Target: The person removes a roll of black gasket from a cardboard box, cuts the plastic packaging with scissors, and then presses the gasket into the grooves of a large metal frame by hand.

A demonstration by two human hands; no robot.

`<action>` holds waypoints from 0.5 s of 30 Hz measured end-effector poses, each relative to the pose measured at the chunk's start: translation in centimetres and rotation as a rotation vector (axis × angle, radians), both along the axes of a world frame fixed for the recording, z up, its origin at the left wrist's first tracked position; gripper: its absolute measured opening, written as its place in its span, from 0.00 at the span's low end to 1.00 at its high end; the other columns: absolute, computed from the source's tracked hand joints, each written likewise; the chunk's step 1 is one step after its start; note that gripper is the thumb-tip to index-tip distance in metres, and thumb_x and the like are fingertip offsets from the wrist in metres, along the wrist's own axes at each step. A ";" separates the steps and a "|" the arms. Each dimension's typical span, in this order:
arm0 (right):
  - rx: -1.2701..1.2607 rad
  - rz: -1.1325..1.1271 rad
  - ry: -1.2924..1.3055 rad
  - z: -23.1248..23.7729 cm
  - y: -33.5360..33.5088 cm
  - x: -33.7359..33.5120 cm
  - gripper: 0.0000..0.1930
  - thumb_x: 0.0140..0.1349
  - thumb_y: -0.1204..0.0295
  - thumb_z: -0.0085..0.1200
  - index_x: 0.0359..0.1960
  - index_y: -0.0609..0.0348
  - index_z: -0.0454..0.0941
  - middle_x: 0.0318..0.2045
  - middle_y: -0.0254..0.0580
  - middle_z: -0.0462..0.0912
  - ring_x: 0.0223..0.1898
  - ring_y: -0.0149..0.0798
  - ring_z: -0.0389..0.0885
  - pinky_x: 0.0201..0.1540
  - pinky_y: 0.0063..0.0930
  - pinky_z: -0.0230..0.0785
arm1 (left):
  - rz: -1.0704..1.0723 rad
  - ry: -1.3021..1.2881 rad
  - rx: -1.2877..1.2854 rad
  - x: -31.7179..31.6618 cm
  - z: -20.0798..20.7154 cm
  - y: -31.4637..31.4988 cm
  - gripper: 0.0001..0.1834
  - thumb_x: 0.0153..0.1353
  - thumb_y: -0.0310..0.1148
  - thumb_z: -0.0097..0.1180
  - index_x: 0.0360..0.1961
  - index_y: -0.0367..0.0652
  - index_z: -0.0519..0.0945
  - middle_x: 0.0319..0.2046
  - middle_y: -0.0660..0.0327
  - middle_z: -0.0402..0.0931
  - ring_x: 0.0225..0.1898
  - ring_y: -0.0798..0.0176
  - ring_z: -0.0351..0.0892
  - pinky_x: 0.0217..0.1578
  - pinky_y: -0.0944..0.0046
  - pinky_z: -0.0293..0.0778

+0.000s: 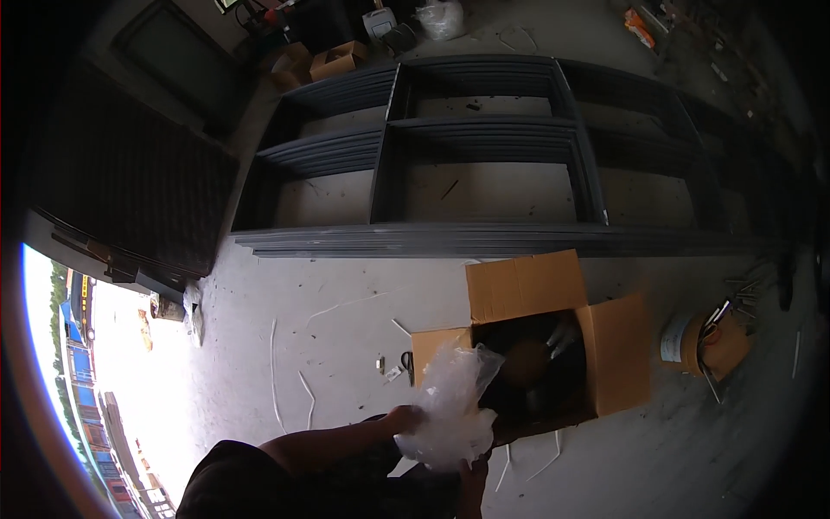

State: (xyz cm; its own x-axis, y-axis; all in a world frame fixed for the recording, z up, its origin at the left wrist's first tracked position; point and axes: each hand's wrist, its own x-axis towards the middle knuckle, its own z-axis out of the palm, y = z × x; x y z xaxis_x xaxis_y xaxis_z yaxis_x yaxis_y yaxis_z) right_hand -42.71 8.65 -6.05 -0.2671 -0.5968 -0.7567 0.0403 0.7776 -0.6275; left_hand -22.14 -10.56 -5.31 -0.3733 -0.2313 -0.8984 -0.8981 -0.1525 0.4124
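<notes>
A crumpled clear plastic bag (450, 424) hangs between my hands, in front of an open cardboard box (616, 355). My left hand (404, 420) is closed on the bag's left edge. Low at the bag's right side, my right hand (473, 474) is closed on it too, its fingers partly in shadow. The box stands on the floor with its flaps folded outward. Inside it lies something dark (519, 363) that I cannot make out, with a small pale patch near its right side. The bag covers the box's near left corner.
Beyond the box lies a stack of dark metal frames (415, 238). To the right, a round bucket (683, 342) holds tools or scraps beside scattered metal pieces. Scissors (407, 363) and white strips (275, 372) lie on the floor. A bright doorway (147, 372) opens at left.
</notes>
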 end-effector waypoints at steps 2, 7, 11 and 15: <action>-0.021 -0.087 -0.087 1.1 -1.3 0.6 0.34 0.58 0.61 0.54 0.63 0.61 0.54 0.59 0.55 0.60 0.59 0.51 0.61 0.58 0.39 0.59 | 0.066 0.134 0.070 -0.7 2.1 1.4 0.19 0.58 0.42 0.51 0.49 0.49 0.73 0.44 0.64 0.74 0.50 0.68 0.72 0.43 0.61 0.73; -0.042 -0.470 -0.577 12.0 -8.3 5.8 0.31 0.60 0.65 0.50 0.63 0.60 0.53 0.58 0.55 0.63 0.57 0.50 0.64 0.57 0.39 0.59 | 0.169 0.339 0.296 3.1 5.7 5.0 0.21 0.58 0.44 0.51 0.51 0.49 0.72 0.46 0.64 0.72 0.51 0.68 0.71 0.44 0.61 0.73; -0.292 0.468 -0.078 17.2 -9.3 8.0 0.23 0.58 0.68 0.51 0.54 0.64 0.66 0.51 0.50 0.72 0.52 0.44 0.71 0.55 0.33 0.62 | 0.281 0.401 0.397 6.5 8.3 7.0 0.22 0.58 0.45 0.52 0.52 0.49 0.71 0.47 0.64 0.71 0.52 0.68 0.70 0.44 0.61 0.73; -0.364 0.413 0.160 17.4 -5.1 9.1 0.18 0.52 0.72 0.54 0.45 0.67 0.72 0.41 0.45 0.79 0.46 0.42 0.76 0.51 0.32 0.65 | 0.347 0.488 0.470 7.5 10.3 8.4 0.24 0.57 0.47 0.52 0.53 0.50 0.70 0.49 0.64 0.70 0.53 0.67 0.69 0.45 0.60 0.73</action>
State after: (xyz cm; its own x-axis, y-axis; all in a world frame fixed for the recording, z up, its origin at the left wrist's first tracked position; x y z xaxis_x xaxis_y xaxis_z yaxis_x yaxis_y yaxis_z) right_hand -33.58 3.53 11.38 -0.0508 -0.8904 -0.4523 -0.3390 0.4414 -0.8308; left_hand -14.69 -2.20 5.01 -0.7290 -0.0420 -0.6832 -0.4990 -0.6505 0.5725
